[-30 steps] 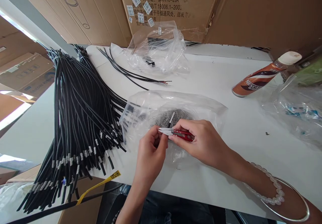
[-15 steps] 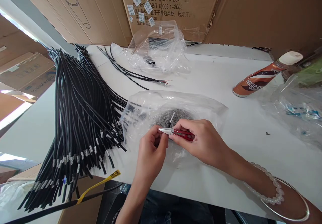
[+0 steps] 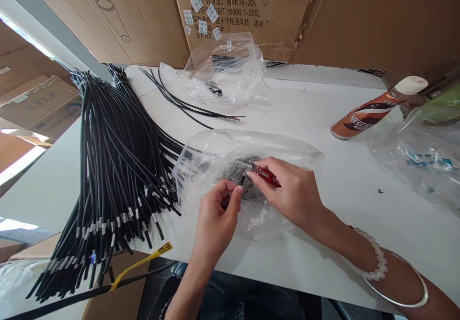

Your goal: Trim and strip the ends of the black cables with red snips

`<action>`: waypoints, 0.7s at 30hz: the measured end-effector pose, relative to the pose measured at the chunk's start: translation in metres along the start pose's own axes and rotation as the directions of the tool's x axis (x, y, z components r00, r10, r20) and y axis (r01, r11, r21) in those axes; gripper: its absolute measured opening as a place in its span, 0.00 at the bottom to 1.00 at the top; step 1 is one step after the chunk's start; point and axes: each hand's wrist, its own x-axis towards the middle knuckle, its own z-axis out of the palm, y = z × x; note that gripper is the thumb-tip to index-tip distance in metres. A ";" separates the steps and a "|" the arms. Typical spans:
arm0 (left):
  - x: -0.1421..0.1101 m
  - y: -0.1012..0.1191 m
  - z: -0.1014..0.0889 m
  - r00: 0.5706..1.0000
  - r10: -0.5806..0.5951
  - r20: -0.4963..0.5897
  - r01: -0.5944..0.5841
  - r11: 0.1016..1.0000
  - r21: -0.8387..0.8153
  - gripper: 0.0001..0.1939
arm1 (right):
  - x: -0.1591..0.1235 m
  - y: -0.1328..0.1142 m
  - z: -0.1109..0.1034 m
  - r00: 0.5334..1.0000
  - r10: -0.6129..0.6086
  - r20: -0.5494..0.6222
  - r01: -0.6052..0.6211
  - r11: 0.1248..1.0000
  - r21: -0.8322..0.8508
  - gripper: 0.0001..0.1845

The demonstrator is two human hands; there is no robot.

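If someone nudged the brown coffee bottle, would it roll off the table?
The bottle would probably roll: it lies on its side on the smooth white table, and its body looks round. It might curve rather than go straight, since it narrows toward the white cap. The plastic bag beside it might stop it.

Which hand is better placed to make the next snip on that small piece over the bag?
Right, probably. The right hand already grips the red snips, blades beside the small piece. The left hand is pinching that piece over the plastic bag.
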 end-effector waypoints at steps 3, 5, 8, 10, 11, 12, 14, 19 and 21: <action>0.000 -0.001 0.002 1.000 -0.002 -0.011 0.002 1.000 0.005 0.16 | 0.001 0.008 0.002 0.968 -0.210 -0.135 0.153 0.926 -0.344 0.11; -0.001 -0.001 0.002 1.000 -0.001 -0.019 0.001 1.000 0.004 0.16 | 0.002 0.010 -0.002 0.961 -0.255 -0.109 0.172 0.856 -0.487 0.11; -0.002 0.000 0.002 0.999 0.003 -0.036 -0.003 1.000 -0.001 0.16 | 0.002 0.010 -0.007 0.976 -0.217 0.012 0.186 0.806 -0.562 0.14; -0.002 0.001 0.001 0.999 0.003 -0.044 -0.003 1.000 -0.001 0.16 | 0.001 0.008 -0.008 0.980 -0.184 0.082 0.199 0.824 -0.531 0.16; -0.002 0.001 0.001 0.999 0.003 -0.045 -0.003 1.000 -0.001 0.17 | 0.000 0.007 -0.008 0.980 -0.174 0.096 0.199 0.842 -0.501 0.17; -0.001 0.001 0.001 0.999 0.003 -0.047 -0.003 1.000 0.001 0.17 | 0.000 0.006 -0.008 0.981 -0.167 0.098 0.194 0.862 -0.469 0.18; 0.000 0.001 0.001 0.998 0.002 -0.056 -0.002 1.000 0.005 0.17 | -0.002 0.003 -0.010 0.985 -0.151 0.086 0.173 0.899 -0.402 0.21; 0.002 0.000 0.001 0.998 -0.007 -0.068 0.007 1.000 0.006 0.17 | 0.000 -0.007 -0.025 0.997 -0.032 0.068 0.043 0.985 -0.165 0.19; 0.002 -0.001 0.001 0.997 -0.010 -0.075 0.010 1.000 -0.001 0.17 | 0.002 -0.009 -0.031 0.998 0.012 0.058 -0.006 0.995 -0.098 0.17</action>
